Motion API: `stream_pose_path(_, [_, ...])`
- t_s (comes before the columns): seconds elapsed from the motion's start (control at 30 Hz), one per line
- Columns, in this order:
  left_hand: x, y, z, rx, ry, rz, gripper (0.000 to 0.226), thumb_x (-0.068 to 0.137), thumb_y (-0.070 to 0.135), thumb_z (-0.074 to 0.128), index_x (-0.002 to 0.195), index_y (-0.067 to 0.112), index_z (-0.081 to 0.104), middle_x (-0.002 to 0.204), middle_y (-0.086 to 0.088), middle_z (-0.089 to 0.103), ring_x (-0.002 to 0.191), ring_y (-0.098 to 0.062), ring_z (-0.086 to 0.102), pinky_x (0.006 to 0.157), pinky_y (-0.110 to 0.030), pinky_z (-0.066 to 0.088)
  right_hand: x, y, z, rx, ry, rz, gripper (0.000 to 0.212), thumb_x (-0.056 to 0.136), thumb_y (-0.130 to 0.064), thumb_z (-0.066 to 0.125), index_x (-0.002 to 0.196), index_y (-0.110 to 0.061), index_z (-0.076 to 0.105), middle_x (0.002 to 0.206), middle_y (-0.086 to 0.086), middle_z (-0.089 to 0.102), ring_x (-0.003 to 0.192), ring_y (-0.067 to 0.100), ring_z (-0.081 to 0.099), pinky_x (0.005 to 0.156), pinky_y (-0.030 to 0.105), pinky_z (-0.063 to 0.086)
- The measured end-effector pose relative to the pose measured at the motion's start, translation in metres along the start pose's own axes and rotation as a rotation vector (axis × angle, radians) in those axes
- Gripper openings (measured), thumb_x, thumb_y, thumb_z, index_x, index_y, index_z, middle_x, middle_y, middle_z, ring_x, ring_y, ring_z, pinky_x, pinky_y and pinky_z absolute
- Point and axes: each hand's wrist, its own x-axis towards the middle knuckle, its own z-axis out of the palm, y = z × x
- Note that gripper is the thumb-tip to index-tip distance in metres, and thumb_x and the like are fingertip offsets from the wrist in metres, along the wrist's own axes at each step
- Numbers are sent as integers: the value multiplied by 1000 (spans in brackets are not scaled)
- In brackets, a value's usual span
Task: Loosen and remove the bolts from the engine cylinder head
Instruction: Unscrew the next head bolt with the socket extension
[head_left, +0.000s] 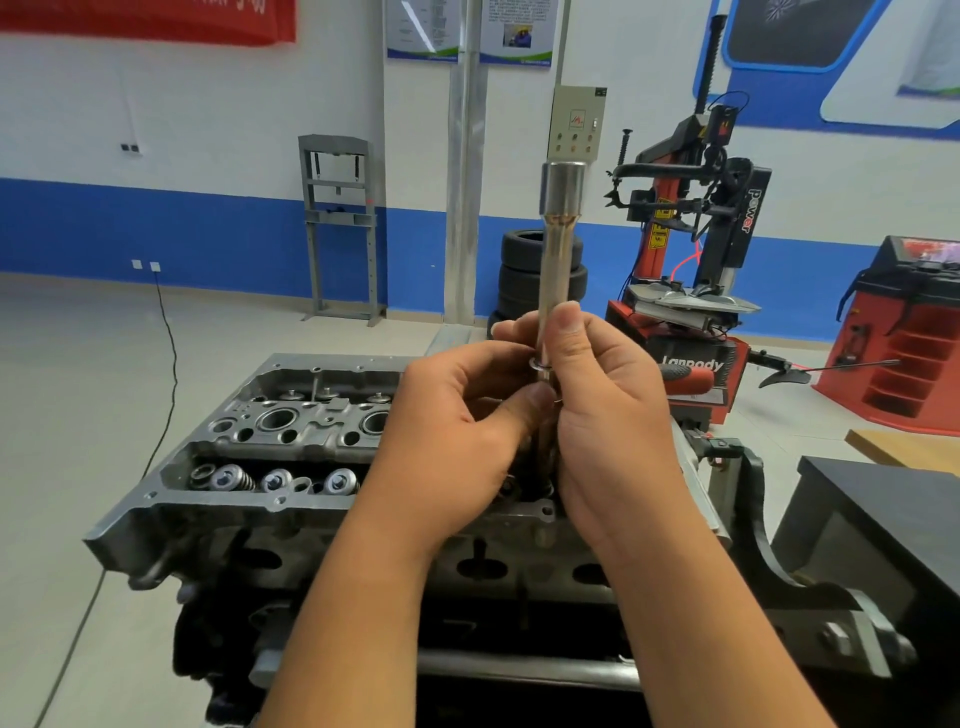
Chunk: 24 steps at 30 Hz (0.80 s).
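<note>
Over the right end of the engine cylinder head (270, 457), the left hand (457, 441) and right hand (608, 415) both pinch an upright extension bar (553, 280). Its socket-shaped end (563, 195) stands topmost. No bolt can be made out; a tyre changer (696, 270) stands behind.

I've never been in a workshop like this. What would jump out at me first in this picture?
Dead centre, a shiny metal rod with a wider cap on top stands upright, held low down by the left hand and the right hand. Just below and to the left lies the grey engine cylinder head, its round springs and bores exposed. Behind on the right stands a red and black tyre machine, with stacked tyres beside it.
</note>
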Motion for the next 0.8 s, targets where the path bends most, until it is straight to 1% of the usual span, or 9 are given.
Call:
stream_pose_path(0.1, [-1,0,2,35,86,-4,19,86,19,84,101,29,77,94,11,80,91,-8,78,79,-29,65,1,0,0,43,0,24,25,87,-50,69,88,-26,77,100,8,77,99,30,74,86,55,62])
stream_pose_path(0.17, [-1,-1,2,40,103,-6,19,84,21,86,98,30,77,93,10,80,90,-10,78,79,-33,65,0,-1,-1,62,1,20,21,79,-49,77,87,-30,76,100,9,78,98,31,75,86,59,61])
stream_pose_path(0.23, [0,-2,0,26,66,2,18,88,19,83,102,30,77,96,9,80,93,-11,78,83,-35,65,0,-1,-1,61,11,8,23,75,-49,78,87,-29,75,101,10,78,99,32,75,88,61,60])
stream_pose_path(0.37, [0,-2,-1,-8,-69,-15,29,99,12,69,124,26,74,114,9,79,113,-13,73,98,-40,59,-1,0,-2,50,33,-2,29,86,-49,67,93,-21,74,102,10,77,105,31,73,95,59,58])
stream_pose_path(0.5, [1,-1,0,26,-39,-11,28,97,10,72,114,32,75,107,13,79,106,-7,75,92,-29,62,1,-1,-2,70,33,34,29,94,-48,63,91,-23,77,100,10,77,99,27,73,90,47,61])
stream_pose_path(0.6, [0,-1,1,28,24,-4,24,90,13,81,109,27,76,100,11,80,98,-9,77,87,-32,63,1,-2,-1,83,50,28,42,79,-51,74,100,-16,70,99,10,77,94,27,74,87,53,62])
stream_pose_path(0.67, [0,0,1,26,31,1,24,88,14,83,108,26,76,99,10,80,97,-8,77,87,-32,63,0,-3,-1,79,60,19,52,77,-52,76,106,-10,67,101,10,78,96,31,75,89,59,60])
stream_pose_path(0.73, [0,1,1,3,5,-2,25,91,12,79,113,24,76,103,10,81,101,-8,76,90,-32,63,0,-2,-1,78,51,16,47,81,-52,73,104,-10,69,104,12,77,101,36,73,92,62,59])
stream_pose_path(0.8, [0,2,1,-22,-35,-12,28,96,9,73,118,25,75,108,11,80,107,-7,75,93,-30,61,0,-1,-2,62,39,8,37,87,-52,66,95,-17,75,103,12,76,104,35,72,94,57,58])
